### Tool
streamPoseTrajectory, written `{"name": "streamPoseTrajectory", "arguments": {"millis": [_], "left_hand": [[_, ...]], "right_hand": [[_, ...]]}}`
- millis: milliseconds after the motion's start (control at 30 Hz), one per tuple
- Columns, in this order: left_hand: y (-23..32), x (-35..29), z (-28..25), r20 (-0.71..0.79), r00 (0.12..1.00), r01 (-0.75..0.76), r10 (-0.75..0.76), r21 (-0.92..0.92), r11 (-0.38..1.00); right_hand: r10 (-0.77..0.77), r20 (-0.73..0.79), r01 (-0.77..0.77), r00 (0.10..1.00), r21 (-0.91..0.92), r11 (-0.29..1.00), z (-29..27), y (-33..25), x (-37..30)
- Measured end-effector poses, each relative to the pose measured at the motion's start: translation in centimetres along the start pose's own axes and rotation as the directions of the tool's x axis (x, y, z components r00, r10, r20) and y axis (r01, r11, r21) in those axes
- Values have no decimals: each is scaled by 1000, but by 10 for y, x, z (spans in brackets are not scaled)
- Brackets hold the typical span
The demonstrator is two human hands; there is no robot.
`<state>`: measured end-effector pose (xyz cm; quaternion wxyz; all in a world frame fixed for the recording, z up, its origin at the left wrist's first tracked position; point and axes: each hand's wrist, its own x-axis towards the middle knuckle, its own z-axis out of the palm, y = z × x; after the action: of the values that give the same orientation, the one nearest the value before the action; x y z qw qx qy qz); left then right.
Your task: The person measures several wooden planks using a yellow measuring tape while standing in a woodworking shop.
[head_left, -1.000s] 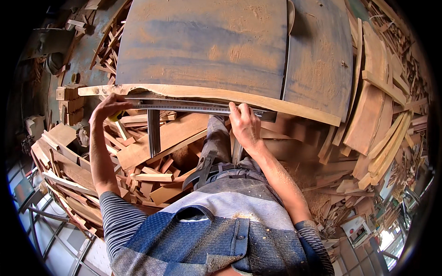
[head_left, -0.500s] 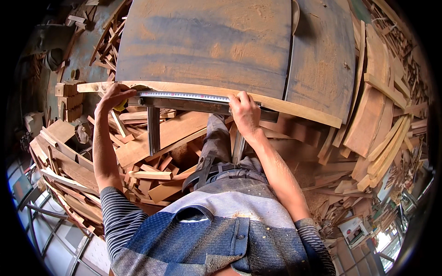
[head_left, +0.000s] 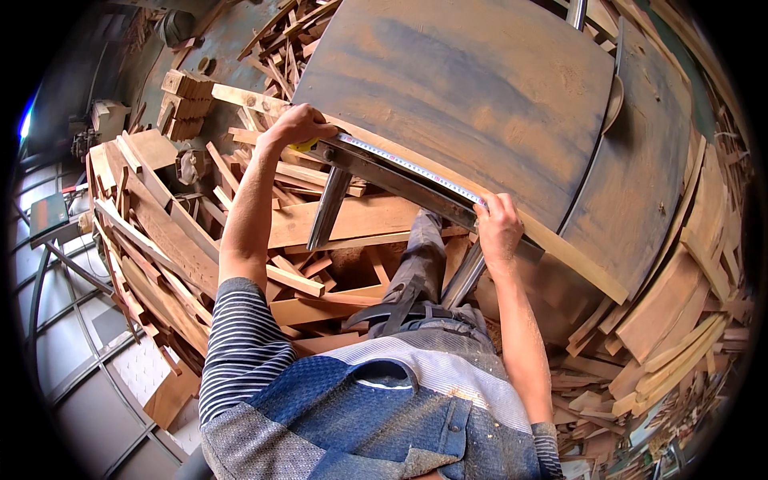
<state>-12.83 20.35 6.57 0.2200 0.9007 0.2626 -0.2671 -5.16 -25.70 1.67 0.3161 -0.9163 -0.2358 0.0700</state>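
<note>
Left hand (head_left: 300, 126): fingers curl around the yellow-cased tape measure (head_left: 412, 166). Right hand (head_left: 500, 227): fingers pinch its strip, which spans between both. A board (head_left: 572, 259) runs alongside. A slackening pinch could let the strip slip. Count: two hands, one tape measure, one board.

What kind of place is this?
It looks like a woodworking shop. Cut wood pieces are heaped all around, what looks like a round saw blade stands up at a dusty tabletop, and a tape measure is stretched along a long board.
</note>
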Motion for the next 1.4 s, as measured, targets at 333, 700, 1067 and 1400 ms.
{"name": "streamPoseTrajectory", "arguments": {"millis": [333, 700, 1067, 1400], "left_hand": [[5, 1, 4, -37, 999, -39, 39, 19, 999], [0, -10, 7, 18, 1000, -26, 25, 22, 999], [136, -141, 121, 334, 907, -132, 258, -356, 925], [291, -157, 217, 180, 825, -294, 536, -674, 678]], "right_hand": [[49, 67, -51, 997, 27, 998, -3, 1, 6], [-247, 16, 247, 969, -134, 960, -6, 8, 3], [-444, 83, 451, 892, -229, 863, -87, 1, -90], [32, -39, -22, 999, 239, 971, -116, 23, -144]]}}
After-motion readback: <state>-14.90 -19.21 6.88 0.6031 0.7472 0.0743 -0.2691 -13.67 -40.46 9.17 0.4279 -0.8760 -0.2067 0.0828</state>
